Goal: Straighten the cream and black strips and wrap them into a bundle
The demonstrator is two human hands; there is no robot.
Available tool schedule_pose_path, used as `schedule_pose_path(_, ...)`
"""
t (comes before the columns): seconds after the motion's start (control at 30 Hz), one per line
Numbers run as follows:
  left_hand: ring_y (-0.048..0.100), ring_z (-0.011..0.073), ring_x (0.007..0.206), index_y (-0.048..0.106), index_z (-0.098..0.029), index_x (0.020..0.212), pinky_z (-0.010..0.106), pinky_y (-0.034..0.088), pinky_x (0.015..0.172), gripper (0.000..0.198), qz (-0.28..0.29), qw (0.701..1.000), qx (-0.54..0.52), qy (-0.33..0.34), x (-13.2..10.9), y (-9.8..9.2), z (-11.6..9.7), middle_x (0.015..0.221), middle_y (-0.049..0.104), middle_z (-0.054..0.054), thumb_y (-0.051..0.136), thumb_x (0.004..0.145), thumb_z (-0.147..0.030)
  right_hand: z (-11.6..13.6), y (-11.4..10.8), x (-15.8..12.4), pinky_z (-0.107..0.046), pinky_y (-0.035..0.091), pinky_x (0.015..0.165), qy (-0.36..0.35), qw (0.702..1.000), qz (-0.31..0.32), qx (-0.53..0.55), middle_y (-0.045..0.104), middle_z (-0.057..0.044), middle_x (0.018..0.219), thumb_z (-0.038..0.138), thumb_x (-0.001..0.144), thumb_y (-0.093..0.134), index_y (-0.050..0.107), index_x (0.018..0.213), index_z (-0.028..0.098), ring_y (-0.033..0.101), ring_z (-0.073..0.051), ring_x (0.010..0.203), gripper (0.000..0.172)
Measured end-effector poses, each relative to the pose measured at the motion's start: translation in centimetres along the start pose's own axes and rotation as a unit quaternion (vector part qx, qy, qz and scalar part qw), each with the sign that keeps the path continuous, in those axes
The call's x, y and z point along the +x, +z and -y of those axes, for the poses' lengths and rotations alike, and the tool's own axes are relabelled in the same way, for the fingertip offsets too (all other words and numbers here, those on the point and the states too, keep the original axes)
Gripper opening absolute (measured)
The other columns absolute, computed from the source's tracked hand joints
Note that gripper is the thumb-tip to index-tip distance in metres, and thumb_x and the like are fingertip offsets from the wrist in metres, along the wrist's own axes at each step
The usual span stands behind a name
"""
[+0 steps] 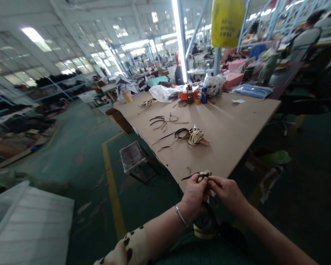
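Note:
My left hand (194,193) and my right hand (227,191) meet at the near corner of the brown table (231,129). Together they pinch a thin dark strap (198,175) whose tip sticks out to the left above my left thumb. Below the hands, a shoe-like piece (205,225) with a pale sole rests in my lap, partly hidden by my wrists. A metal bangle (181,215) circles my left wrist.
On the table lie a bundle of pale and dark straps (194,137), more loose dark strips (161,122), and bottles, tape and plastic bags (194,95) at the far end. A small stool (132,156) stands left of the table. A yellow bag (227,22) hangs above.

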State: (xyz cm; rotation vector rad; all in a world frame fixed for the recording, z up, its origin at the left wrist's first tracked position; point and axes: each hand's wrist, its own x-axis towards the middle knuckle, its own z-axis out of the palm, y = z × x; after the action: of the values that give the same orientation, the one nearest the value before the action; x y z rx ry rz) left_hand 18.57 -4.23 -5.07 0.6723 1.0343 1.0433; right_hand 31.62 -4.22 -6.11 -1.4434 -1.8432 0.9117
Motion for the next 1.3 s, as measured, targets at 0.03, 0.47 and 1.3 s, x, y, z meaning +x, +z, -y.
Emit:
schedule_pose_path(0.03, 0.035, 0.0061, 0.040, 0.054, -0.014, 0.096, 0.015, 0.024, 0.034, 0.042, 0.001, 1.000, -0.010, -0.009, 0.0, -0.1, 0.1, 0.057, 0.044, -0.004, 0.075, 0.068, -0.038, 0.1, -0.1, 0.1, -0.029, 0.046, 0.074, 0.006, 1.000, 0.015, 0.021, 0.071, -0.006, 0.095, 0.042, 0.087, 0.043, 0.070, 0.101, 0.019, 0.065, -0.022, 0.086, 0.038)
schedule_pose_path(0.47, 0.049, 0.0097, 0.054, 0.057, -0.012, 0.081, 0.019, 0.041, 0.050, 0.032, 0.010, 1.000, 0.019, 0.006, -0.1, -1.4, 2.1, 0.066, 0.055, 0.001, 0.075, 0.065, -0.033, -1.8, 3.1, 0.1, -0.021, 0.034, 0.045, 0.230, 0.896, 0.043, 0.377, 0.053, 0.004, 0.049, 0.034, 0.057, 0.069, 0.057, 0.061, 0.015, 0.046, -0.008, 0.043, 0.022)
schedule_pose_path(1.3, 0.044, 0.0082, 0.047, 0.059, -0.013, 0.074, 0.017, 0.032, 0.045, 0.019, -0.019, 0.989, 0.145, -0.030, 0.9, -5.9, 2.0, 0.059, 0.053, -0.003, 0.053, 0.059, -0.003, 2.7, 3.7, -1.1, -0.034, 0.042, 0.083, -0.157, 0.986, 0.004, -0.057, 0.059, -0.006, 0.083, 0.021, 0.082, 0.055, 0.055, 0.068, 0.017, 0.052, -0.020, 0.090, 0.014)
